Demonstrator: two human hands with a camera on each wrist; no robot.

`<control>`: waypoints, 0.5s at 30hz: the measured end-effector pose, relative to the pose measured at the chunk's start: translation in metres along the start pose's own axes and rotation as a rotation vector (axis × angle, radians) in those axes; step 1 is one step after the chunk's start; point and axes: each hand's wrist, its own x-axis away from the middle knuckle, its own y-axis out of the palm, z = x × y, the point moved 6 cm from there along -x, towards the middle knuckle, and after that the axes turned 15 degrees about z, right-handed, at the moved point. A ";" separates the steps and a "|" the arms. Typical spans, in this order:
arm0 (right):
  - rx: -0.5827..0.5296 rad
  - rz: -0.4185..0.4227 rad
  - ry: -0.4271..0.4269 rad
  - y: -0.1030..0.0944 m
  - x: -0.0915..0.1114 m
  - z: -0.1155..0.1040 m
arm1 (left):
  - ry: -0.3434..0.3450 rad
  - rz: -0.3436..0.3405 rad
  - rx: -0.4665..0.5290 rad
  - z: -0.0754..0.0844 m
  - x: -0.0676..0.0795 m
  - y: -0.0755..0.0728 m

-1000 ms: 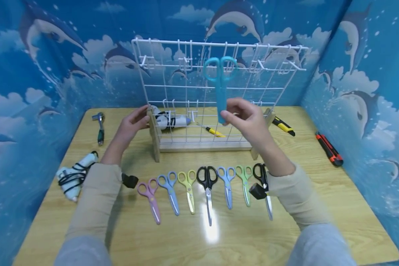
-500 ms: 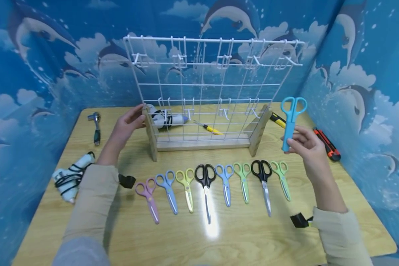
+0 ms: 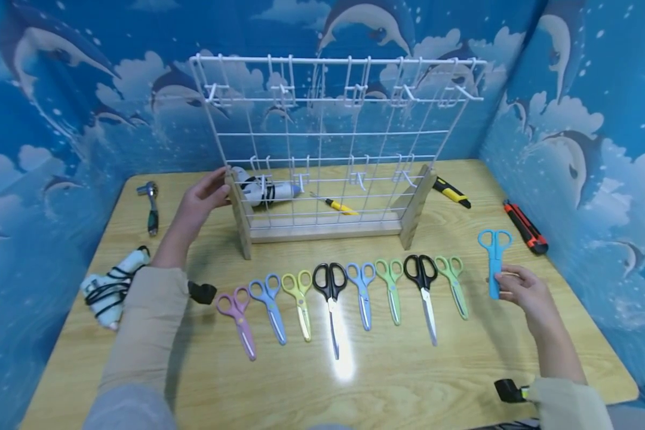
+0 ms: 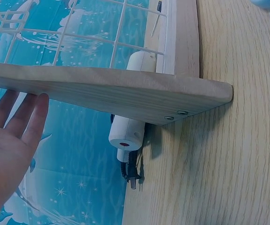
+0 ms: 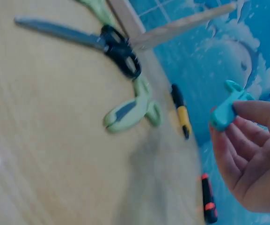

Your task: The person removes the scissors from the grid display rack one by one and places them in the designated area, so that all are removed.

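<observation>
A pair of bright blue scissors (image 3: pixel 494 263) points handles-up over the table's right side. My right hand (image 3: pixel 529 295) pinches them by the covered blades, between thumb and fingers; the right wrist view shows this hand (image 5: pixel 256 154) too. Far to the left, my left hand (image 3: pixel 199 200) touches the wooden side panel (image 3: pixel 239 215) of a white wire rack (image 3: pixel 333 134). In the left wrist view its fingers (image 4: pixel 34 119) lie fairly straight against the panel's outer face. Several hooks stick out of the rack in two rows, with nothing hung on them.
Across the table's middle lies a row of scissors: pink (image 3: pixel 242 328), yellow (image 3: pixel 302 301), black-handled (image 3: pixel 330 283), blue and green ones. Glue guns (image 3: pixel 107 292) lie left and behind the rack. A ratchet (image 3: pixel 152 209), yellow-black cutter (image 3: pixel 451 192) and red-black cutter (image 3: pixel 525 227) lie around.
My right hand has carried the blue scissors from in front of the rack out to the right and lower, toward the table. The left hand stays at the panel. The head view has shifted slightly.
</observation>
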 end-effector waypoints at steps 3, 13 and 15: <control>0.200 0.009 0.009 0.001 0.011 0.003 | -0.007 -0.004 0.011 -0.001 0.001 -0.001; 0.485 0.005 -0.008 0.010 0.033 -0.018 | -0.008 0.001 0.017 0.001 0.000 0.000; 0.502 -0.018 0.007 0.016 0.042 -0.029 | -0.009 0.002 0.014 0.000 0.000 0.000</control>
